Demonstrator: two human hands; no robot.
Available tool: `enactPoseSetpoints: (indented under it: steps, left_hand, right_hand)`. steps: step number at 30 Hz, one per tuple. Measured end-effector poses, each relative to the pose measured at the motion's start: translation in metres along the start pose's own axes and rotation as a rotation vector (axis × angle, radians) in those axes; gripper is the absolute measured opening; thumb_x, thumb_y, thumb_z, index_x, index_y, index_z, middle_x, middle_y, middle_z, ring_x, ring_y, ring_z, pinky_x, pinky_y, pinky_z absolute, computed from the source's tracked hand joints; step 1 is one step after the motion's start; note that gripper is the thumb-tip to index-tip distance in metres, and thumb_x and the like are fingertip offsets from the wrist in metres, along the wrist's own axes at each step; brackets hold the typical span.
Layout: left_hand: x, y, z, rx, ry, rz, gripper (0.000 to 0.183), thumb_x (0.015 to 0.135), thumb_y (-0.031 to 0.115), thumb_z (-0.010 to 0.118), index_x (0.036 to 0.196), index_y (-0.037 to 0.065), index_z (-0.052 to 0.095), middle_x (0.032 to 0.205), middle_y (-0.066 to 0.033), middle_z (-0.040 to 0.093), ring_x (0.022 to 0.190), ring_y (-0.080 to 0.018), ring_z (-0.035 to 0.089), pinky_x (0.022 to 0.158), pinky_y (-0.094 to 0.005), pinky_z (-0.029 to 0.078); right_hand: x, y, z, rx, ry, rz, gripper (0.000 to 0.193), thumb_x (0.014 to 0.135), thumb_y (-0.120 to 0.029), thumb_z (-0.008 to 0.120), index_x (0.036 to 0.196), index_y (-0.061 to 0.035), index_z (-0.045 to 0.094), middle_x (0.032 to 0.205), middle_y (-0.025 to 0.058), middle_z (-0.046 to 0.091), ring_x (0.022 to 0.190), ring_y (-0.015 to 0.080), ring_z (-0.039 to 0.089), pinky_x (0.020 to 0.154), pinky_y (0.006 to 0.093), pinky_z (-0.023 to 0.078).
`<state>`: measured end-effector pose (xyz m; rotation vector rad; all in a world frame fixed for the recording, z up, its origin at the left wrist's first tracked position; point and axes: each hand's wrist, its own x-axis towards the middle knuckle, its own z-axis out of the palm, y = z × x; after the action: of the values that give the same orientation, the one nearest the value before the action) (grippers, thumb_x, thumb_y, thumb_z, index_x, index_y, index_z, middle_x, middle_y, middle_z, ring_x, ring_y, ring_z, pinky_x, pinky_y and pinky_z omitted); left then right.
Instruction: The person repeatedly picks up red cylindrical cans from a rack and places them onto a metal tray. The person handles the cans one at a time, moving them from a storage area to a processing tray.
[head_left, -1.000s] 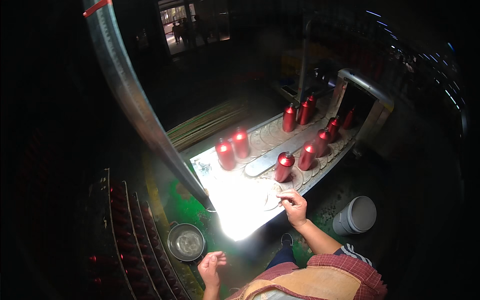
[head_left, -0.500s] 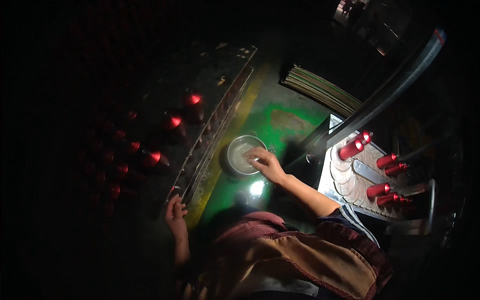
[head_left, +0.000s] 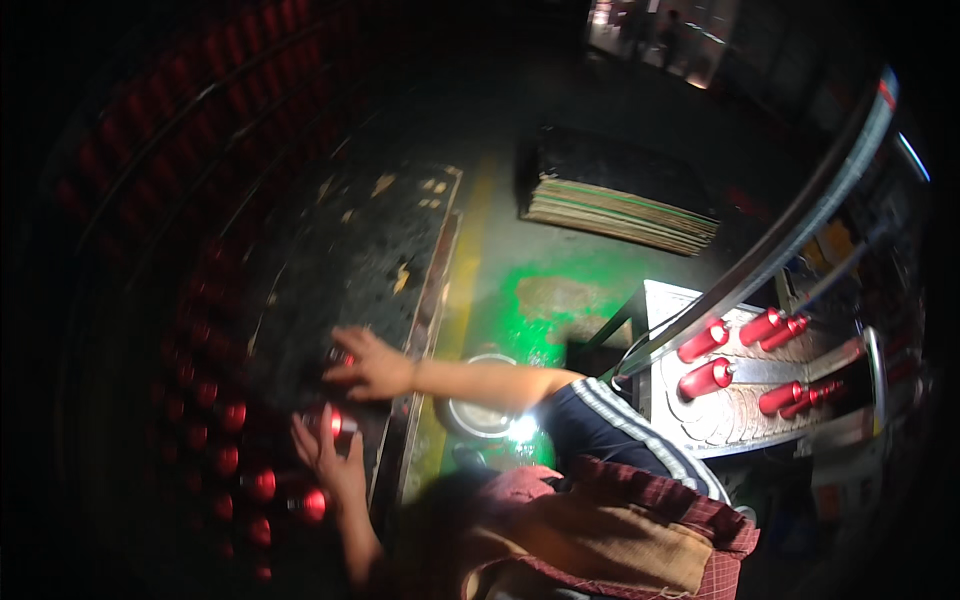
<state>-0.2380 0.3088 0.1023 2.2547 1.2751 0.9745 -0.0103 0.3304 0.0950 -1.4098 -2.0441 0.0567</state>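
Both my hands are over the dark table [head_left: 330, 240] on the left, where several shiny red metal bottles stand. My left hand [head_left: 340, 465] is curved round a red bottle [head_left: 334, 422], with its thumb on one side and its fingers on the other. Just beyond it, my right hand [head_left: 375, 368] reaches across from the right, its fingers closing over another red bottle [head_left: 342, 357] that is mostly hidden beneath them. More red bottles [head_left: 260, 484] stand in loose rows beside my left hand. Under my right forearm sits a round metal pot [head_left: 485, 420], partly covered.
A lit pale table [head_left: 665, 415] at the right bears several red bottles [head_left: 705, 378]. A curved metal tube [head_left: 800, 235] arches above it. Flat boards [head_left: 620, 218] lie stacked farther back on the floor. Racks of red bottles [head_left: 190, 120] line the dark far left.
My right hand has left the pot and swung left to a bottle on the dark table. My left hand has moved from the table edge onto a bottle. The view has shifted.
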Motion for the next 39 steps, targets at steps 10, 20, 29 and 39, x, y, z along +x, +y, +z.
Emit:
enactPoseSetpoints:
  steps: [10,20,29,39]
  left_hand:
    - [0.048,-0.011,0.049,-0.011,0.129,0.108,0.03,0.068,0.006,0.078,0.097,0.014,0.074,0.133,-0.0143,0.054,0.117,-0.0378,0.052,0.099,-0.0476,0.042]
    - [-0.009,-0.014,-0.011,-1.129,-0.207,-0.392,0.047,0.082,0.002,0.068,0.128,-0.004,0.06,0.135,-0.0137,0.056,0.121,-0.0262,0.054,0.104,-0.0401,0.043]
    - [-0.007,0.037,0.196,-2.697,-1.151,-1.613,0.041,0.095,0.037,0.054,0.129,0.016,0.06,0.117,-0.0114,0.066,0.112,-0.0374,0.059,0.093,-0.0561,0.051]
    - [-0.03,0.115,0.376,-2.239,-0.92,-1.517,0.048,0.092,0.035,0.054,0.13,0.007,0.057,0.132,-0.018,0.057,0.121,-0.0463,0.05,0.084,-0.0598,0.055]
  right_hand:
    - [-0.008,0.033,-0.021,0.183,0.107,0.189,0.042,0.072,-0.018,0.076,0.113,-0.0234,0.068,0.139,0.0206,0.039,0.128,0.0408,0.04,0.106,0.0449,0.041]
    - [-0.167,-0.031,-0.099,0.511,0.917,0.942,0.04,0.092,-0.017,0.067,0.131,-0.0107,0.06,0.125,0.0051,0.059,0.105,0.0157,0.059,0.093,0.0289,0.049]
    - [-0.252,0.047,-0.134,1.957,0.936,0.798,0.06,0.091,-0.048,0.051,0.136,-0.0083,0.041,0.128,0.0171,0.055,0.111,0.0358,0.061,0.087,0.0546,0.057]
    - [-0.309,0.085,-0.193,2.368,0.959,0.755,0.064,0.097,-0.06,0.038,0.139,-0.0115,0.047,0.139,0.0182,0.051,0.121,0.0341,0.057,0.101,0.0516,0.049]
